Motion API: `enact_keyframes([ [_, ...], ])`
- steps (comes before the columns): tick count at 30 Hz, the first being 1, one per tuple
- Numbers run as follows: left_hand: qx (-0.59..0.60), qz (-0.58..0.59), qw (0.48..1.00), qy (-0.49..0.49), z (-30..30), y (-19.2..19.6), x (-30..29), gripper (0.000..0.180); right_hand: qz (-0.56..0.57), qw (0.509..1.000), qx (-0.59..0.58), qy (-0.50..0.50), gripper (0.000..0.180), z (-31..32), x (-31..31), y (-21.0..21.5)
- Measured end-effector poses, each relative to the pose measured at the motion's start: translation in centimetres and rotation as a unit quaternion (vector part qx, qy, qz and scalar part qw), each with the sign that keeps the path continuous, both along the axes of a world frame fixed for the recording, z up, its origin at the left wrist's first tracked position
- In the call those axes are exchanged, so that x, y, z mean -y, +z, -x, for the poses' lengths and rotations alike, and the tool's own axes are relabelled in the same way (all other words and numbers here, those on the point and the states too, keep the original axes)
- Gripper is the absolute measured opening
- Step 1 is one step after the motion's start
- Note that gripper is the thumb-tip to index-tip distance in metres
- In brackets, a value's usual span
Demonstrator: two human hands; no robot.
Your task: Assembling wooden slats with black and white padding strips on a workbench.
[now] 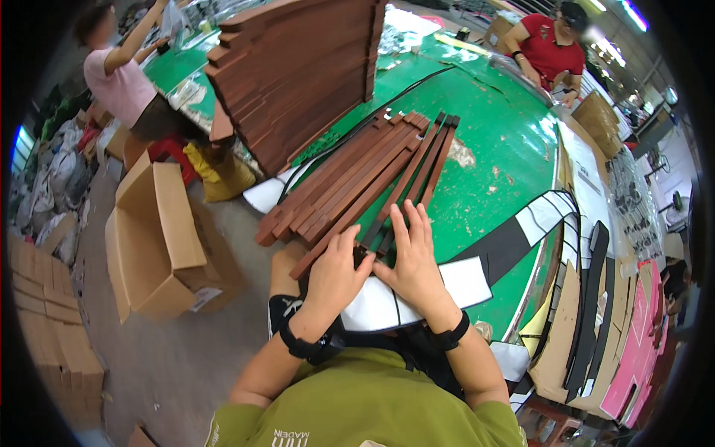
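Several long reddish-brown wooden strips (350, 179) lie side by side in a slanting stack at the near edge of the green table (491, 201). To their right, a few narrow strips with dark faces (417, 175) run down to my hands. My left hand (333, 277) rests at the near end of a brown strip, its fingers stretched forward. My right hand (411, 262) lies over the near ends of the dark-faced strips with its fingers extended. The two thumbs nearly meet, and the strip ends under them are partly hidden.
A tall pile of brown slats (302, 74) stands behind the strips. An open cardboard box (160, 246) sits on the floor at left. Black-and-white padded pieces (514, 238) lie at right. One person (123, 82) stands far left, another (551, 48) far right.
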State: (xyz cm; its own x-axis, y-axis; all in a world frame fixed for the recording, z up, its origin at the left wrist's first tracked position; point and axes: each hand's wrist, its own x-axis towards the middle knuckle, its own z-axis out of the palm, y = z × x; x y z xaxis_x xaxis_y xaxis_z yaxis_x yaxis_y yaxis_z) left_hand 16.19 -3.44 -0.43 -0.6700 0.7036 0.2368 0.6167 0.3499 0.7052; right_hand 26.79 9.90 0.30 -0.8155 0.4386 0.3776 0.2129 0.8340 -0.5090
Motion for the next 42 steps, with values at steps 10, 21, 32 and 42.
enact_keyframes([
  [10, 0.079, 0.028, 0.972, -0.219, -0.9, -0.6, -1.7, 0.068, 0.177, 0.970, 0.112, -0.121, 0.115, 1.4, -4.7, 0.9],
  [21, 0.104, -0.014, 0.970, -0.220, -0.7, -1.6, 1.6, 0.056, 0.560, 0.783, -0.241, -0.127, 0.094, -2.3, -11.4, 2.7],
  [32, 0.083, -0.026, 0.957, -0.276, -0.6, -2.3, 1.4, 0.030, 0.546, 0.751, -0.344, -0.142, 0.048, 0.5, -33.1, -1.3],
  [42, 0.068, -0.027, 0.960, -0.272, 0.2, -2.4, 0.1, 0.025, 0.275, 0.853, -0.113, -0.430, 0.083, -2.6, -41.7, -6.7],
])
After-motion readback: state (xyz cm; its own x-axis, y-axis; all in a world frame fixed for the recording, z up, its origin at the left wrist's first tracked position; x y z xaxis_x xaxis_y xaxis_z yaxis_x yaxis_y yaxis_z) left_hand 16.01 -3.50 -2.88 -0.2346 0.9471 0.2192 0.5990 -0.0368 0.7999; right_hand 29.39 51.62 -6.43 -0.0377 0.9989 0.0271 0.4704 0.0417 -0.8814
